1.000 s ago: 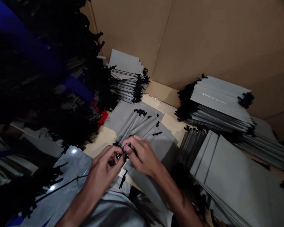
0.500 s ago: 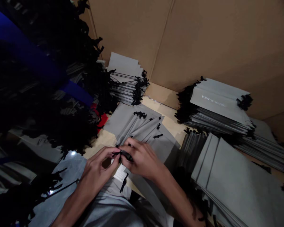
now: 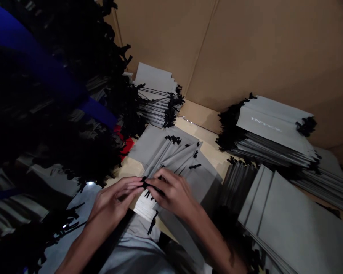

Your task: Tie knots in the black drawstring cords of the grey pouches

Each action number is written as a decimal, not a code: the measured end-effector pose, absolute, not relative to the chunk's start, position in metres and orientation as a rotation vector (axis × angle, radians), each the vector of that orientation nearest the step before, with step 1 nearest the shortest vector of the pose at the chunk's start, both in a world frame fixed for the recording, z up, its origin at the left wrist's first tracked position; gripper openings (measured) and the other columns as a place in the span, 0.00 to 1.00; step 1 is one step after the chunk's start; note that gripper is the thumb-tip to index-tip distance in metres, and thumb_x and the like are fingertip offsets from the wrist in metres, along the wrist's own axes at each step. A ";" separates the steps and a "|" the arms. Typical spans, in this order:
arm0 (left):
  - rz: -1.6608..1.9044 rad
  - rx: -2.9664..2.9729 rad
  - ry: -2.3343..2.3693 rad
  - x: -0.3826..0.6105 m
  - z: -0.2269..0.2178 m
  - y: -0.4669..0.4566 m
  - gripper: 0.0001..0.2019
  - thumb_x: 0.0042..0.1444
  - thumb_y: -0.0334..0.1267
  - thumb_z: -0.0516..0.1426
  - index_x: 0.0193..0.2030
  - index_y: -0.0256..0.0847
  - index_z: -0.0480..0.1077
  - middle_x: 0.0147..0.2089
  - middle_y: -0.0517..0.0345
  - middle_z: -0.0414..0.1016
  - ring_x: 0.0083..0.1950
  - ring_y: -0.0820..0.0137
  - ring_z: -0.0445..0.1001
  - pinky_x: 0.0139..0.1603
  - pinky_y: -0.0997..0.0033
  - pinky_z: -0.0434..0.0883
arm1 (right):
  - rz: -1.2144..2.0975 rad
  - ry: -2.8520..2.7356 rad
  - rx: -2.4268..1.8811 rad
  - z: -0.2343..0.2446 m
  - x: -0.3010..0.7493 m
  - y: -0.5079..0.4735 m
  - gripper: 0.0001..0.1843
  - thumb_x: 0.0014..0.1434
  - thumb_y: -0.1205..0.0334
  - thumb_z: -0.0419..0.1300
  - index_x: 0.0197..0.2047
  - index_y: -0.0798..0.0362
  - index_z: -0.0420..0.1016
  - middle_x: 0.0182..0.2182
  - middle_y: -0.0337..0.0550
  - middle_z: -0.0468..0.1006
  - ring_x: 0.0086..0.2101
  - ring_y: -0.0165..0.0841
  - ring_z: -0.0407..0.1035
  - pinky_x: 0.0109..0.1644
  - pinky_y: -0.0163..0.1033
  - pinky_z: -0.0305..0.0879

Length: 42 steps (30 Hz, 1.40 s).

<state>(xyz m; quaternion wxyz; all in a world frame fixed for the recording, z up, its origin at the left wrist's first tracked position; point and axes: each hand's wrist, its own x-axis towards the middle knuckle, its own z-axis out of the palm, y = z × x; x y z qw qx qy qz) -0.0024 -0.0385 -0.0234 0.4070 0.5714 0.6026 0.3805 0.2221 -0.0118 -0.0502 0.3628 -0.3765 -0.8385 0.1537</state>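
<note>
Grey bags (image 3: 291, 224) trimmed with black cords (image 3: 173, 139) are being shown beside a blue strap (image 3: 98, 113), against brown cardboard walls (image 3: 274, 49).

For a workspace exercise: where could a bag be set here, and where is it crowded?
Pale board shows between the fanned grey bags and the right stack. Black-corded bags crowd the far left; the left hand and right hand fill the middle.

Your pale work surface (image 3: 208, 146) ran back to a cardboard wall (image 3: 274, 49). Directly on it, you had a fanned layer of grey drawstring bags (image 3: 165, 156) with black cords bunched at their tops. Behind that, a squared stack of the same bags (image 3: 157, 108) stood near the wall. To the right lay a taller stack with pale lettering (image 3: 267, 127), and a broad stack (image 3: 291, 224) filled the near right.
</note>
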 end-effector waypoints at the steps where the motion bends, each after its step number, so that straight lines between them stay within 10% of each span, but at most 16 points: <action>1: 0.972 1.378 1.519 -0.003 -0.023 -0.037 0.14 0.56 0.46 0.73 0.47 0.46 0.85 0.47 0.55 0.92 0.47 0.58 0.91 0.54 0.64 0.87 | 0.397 -2.149 -0.967 -0.051 0.222 -0.012 0.10 0.75 0.61 0.63 0.56 0.51 0.83 0.43 0.45 0.82 0.38 0.34 0.78 0.38 0.38 0.72; 16: 1.121 1.074 1.207 -0.014 -0.023 -0.028 0.16 0.48 0.40 0.78 0.42 0.45 0.82 0.34 0.59 0.89 0.37 0.70 0.89 0.44 0.80 0.83 | 0.244 -2.085 -0.943 -0.053 0.219 -0.010 0.06 0.74 0.64 0.65 0.51 0.52 0.83 0.39 0.43 0.84 0.37 0.34 0.77 0.36 0.38 0.70; 24: 1.001 1.404 1.494 0.010 -0.034 -0.037 0.23 0.55 0.46 0.75 0.58 0.51 0.82 0.50 0.57 0.88 0.46 0.66 0.88 0.48 0.71 0.86 | 0.097 -2.146 -0.869 -0.049 0.221 -0.009 0.07 0.75 0.64 0.64 0.50 0.56 0.83 0.37 0.42 0.83 0.35 0.35 0.73 0.35 0.41 0.69; 30: 1.014 1.697 1.496 0.007 -0.030 -0.039 0.07 0.68 0.43 0.67 0.49 0.53 0.88 0.50 0.61 0.91 0.51 0.64 0.89 0.59 0.68 0.83 | 0.020 -2.141 -0.893 -0.047 0.219 -0.010 0.06 0.76 0.67 0.63 0.46 0.56 0.82 0.35 0.40 0.83 0.34 0.33 0.72 0.34 0.40 0.69; 42: 0.962 2.095 1.396 0.008 -0.009 -0.027 0.04 0.65 0.33 0.64 0.43 0.45 0.81 0.36 0.63 0.86 0.34 0.72 0.84 0.38 0.79 0.78 | -0.070 -2.262 -0.936 -0.051 0.215 -0.014 0.05 0.72 0.72 0.62 0.45 0.54 0.78 0.35 0.41 0.80 0.37 0.37 0.71 0.36 0.44 0.68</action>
